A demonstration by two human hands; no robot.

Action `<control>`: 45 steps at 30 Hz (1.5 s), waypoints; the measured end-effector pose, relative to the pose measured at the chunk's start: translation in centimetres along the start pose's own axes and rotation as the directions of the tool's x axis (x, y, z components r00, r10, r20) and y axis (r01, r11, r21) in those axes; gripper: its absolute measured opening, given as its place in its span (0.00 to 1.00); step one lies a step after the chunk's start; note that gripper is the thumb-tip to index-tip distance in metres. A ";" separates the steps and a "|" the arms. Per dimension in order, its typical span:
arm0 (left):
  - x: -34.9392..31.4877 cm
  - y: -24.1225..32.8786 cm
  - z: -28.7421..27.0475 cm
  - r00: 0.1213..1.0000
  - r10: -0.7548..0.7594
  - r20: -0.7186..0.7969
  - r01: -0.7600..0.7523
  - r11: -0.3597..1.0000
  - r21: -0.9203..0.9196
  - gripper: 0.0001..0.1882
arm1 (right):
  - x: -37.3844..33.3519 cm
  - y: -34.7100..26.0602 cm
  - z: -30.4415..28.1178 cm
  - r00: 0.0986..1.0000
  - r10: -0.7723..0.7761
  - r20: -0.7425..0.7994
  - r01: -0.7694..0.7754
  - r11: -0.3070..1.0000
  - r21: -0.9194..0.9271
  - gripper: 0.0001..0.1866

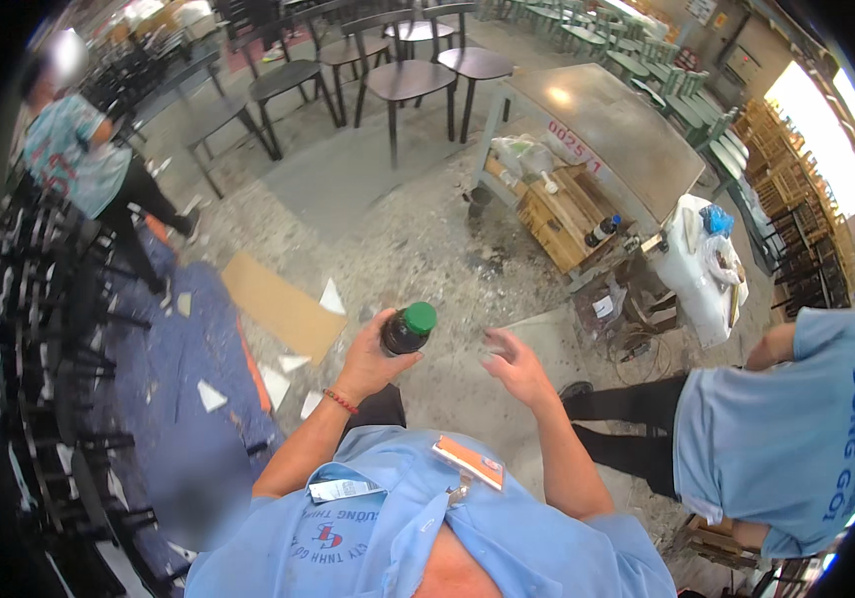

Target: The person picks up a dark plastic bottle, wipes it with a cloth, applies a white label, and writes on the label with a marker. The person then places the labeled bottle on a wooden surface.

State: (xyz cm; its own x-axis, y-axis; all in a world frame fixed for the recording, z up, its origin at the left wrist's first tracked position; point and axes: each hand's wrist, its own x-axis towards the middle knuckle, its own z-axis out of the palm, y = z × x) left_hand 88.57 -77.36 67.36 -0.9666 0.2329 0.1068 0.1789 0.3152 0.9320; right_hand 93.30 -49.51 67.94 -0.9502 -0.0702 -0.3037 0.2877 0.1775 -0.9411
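Note:
My left hand is wrapped round a dark bottle with a green cap, held upright in front of my body. To the right of the bottle, and apart from it, my right hand is raised with its fingers spread and slightly curled. Nothing shows between those fingers. A red beaded bracelet circles my left wrist. An orange and white badge hangs on my blue shirt.
A worktable stands ahead right, with a wooden crate and another bottle on its lower shelf. Dark chairs line the far side. One person stands close on my right, another far left. Cardboard lies on the floor.

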 end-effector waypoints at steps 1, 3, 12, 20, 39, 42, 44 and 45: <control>4.5 -1.9 0.6 0.997 0.060 0.045 -0.061 0.998 0.008 0.41 | 3.9 -3.5 0.1 0.999 -0.044 -0.004 0.044 0.999 0.003 0.36; 13.9 -4.1 1.1 0.968 0.134 0.212 -0.151 0.987 0.063 0.41 | 11.1 -7.1 0.0 0.994 -0.104 -0.046 0.102 0.994 -0.036 0.38; 44.8 -5.5 9.3 0.594 0.394 0.701 -0.563 0.827 0.011 0.38 | 31.0 -10.1 -8.0 0.807 0.131 -0.576 -0.174 0.985 -0.019 0.33; 61.1 -5.0 24.2 0.215 0.393 0.894 -0.724 0.679 -0.125 0.38 | 39.5 -3.6 -19.6 0.533 0.311 -0.787 -0.136 0.949 0.283 0.28; 74.8 -37.2 23.6 0.504 -0.620 0.601 0.168 0.753 0.636 0.28 | 60.5 22.9 -51.0 -0.217 -0.212 -0.953 -0.278 0.949 -0.147 0.21; 76.0 -42.2 18.8 0.500 -0.709 0.498 -0.006 0.572 0.820 0.28 | 60.0 26.1 -55.0 0.094 -0.325 -0.941 -0.677 0.672 -0.300 0.20; 77.2 -45.2 18.0 0.453 -0.777 0.437 0.007 0.493 0.870 0.27 | 58.5 28.2 -58.2 0.409 -0.330 -0.851 -0.762 0.390 -0.517 0.18; 77.8 -46.4 17.5 0.434 -0.809 0.395 0.013 0.444 0.896 0.27 | 58.1 29.0 -59.3 0.482 -0.296 -0.825 -0.760 0.327 -0.561 0.18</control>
State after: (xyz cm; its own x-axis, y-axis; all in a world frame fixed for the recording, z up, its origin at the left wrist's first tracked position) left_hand 8.31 -57.81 26.35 -0.4923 0.2094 -0.8449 0.2310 0.9673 0.1051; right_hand 39.30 9.76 31.81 -0.6419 0.7233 0.2547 0.7491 0.6625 0.0067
